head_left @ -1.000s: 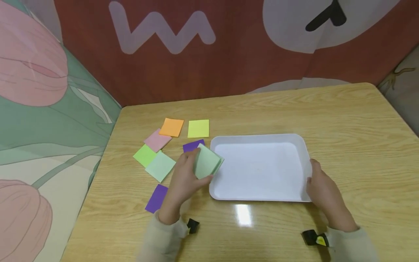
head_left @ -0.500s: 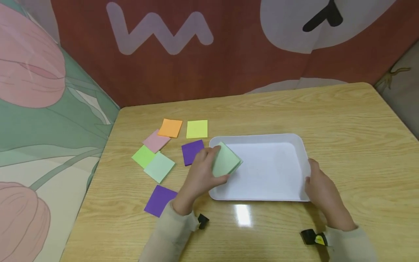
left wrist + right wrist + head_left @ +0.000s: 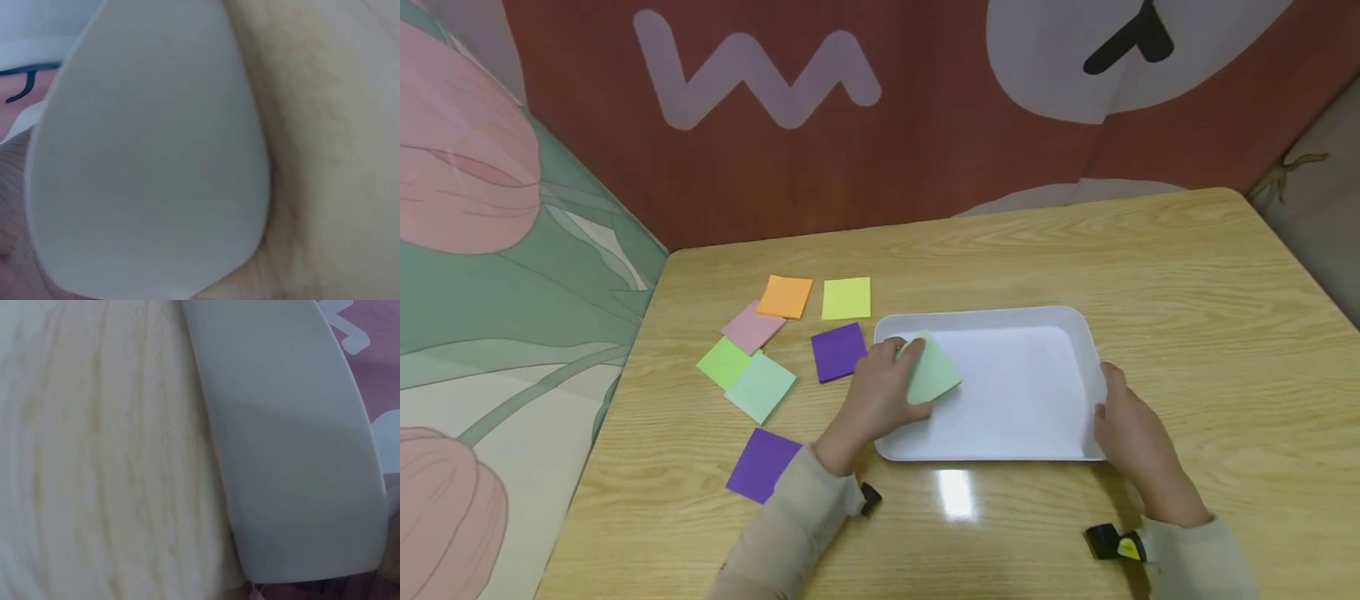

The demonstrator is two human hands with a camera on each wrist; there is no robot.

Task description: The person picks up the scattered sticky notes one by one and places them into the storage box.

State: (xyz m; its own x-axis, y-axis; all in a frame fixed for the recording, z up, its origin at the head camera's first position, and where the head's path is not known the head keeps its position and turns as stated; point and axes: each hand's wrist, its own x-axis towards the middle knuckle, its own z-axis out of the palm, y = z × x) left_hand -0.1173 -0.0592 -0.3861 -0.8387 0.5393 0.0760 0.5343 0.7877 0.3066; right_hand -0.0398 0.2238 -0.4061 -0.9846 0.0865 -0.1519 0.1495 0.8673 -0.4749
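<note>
My left hand (image 3: 880,396) holds a pale green sticky note pad (image 3: 936,372) by its edges, over the left part of a shallow white tray (image 3: 1015,392). Whether the pad touches the tray floor I cannot tell. At the tray's right end, my right hand (image 3: 1138,437) grips the rim, its thumb inside the wall line and the other fingers mostly hidden. Both wrist views are filled by the tray's outer wall (image 3: 150,156), with only a sliver of left hand (image 3: 12,250) at the edge of the left one.
Left of the tray lie several sticky note pads: purple (image 3: 838,352), yellow (image 3: 847,298), orange (image 3: 785,297), pink (image 3: 752,328), bright green (image 3: 722,363), mint (image 3: 761,389) and another purple pad (image 3: 760,467), partly behind my left sleeve. The wooden table (image 3: 1000,533) meets a red cloth (image 3: 925,167) behind.
My left hand has carried the pale green pad rightward from the tray's left rim to over its inside, and lowered it slightly. The right hand keeps its grip on the tray.
</note>
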